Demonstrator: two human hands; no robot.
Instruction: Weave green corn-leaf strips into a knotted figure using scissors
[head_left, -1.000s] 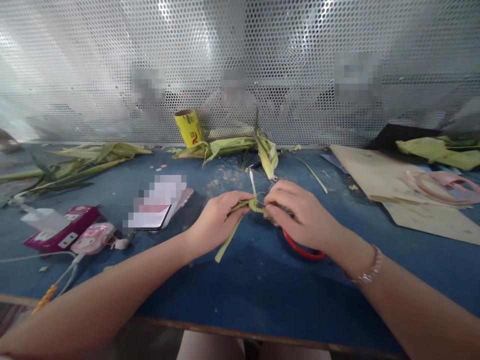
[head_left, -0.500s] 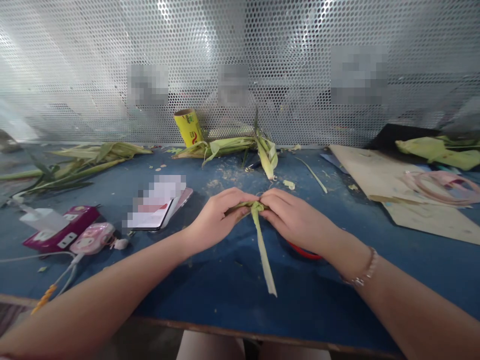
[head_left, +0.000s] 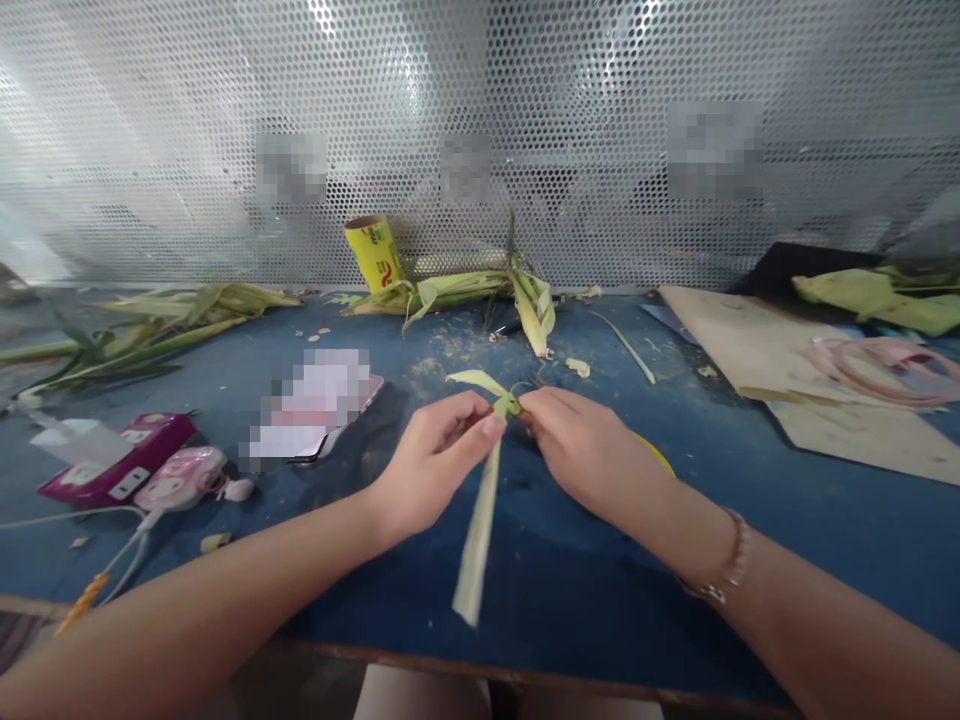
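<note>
Over the blue table, my left hand (head_left: 442,450) and my right hand (head_left: 589,440) meet at a knotted piece of corn husk (head_left: 480,530). My left thumb and fingers pinch the husk just beside its knot. The right fingers close on the other side of the knot, their tips partly hidden. One long pale strip hangs down toward me, and a shorter green end points up and left. Part of a yellow round edge (head_left: 656,455) shows behind my right wrist; the rest of it is covered.
Corn husks (head_left: 457,292) and a yellow cardboard tube (head_left: 375,255) lie by the perforated metal screen (head_left: 480,120). At left are a phone (head_left: 319,405), a purple power strip (head_left: 124,460) and more husks (head_left: 202,305). Cardboard (head_left: 750,350) and a pink coiled strap (head_left: 877,370) lie right.
The hanging strip has swung left. A shorter husk end now sticks up between my hands, and my left hand has shifted its grip. A small husk scrap now shows beside my left forearm.
</note>
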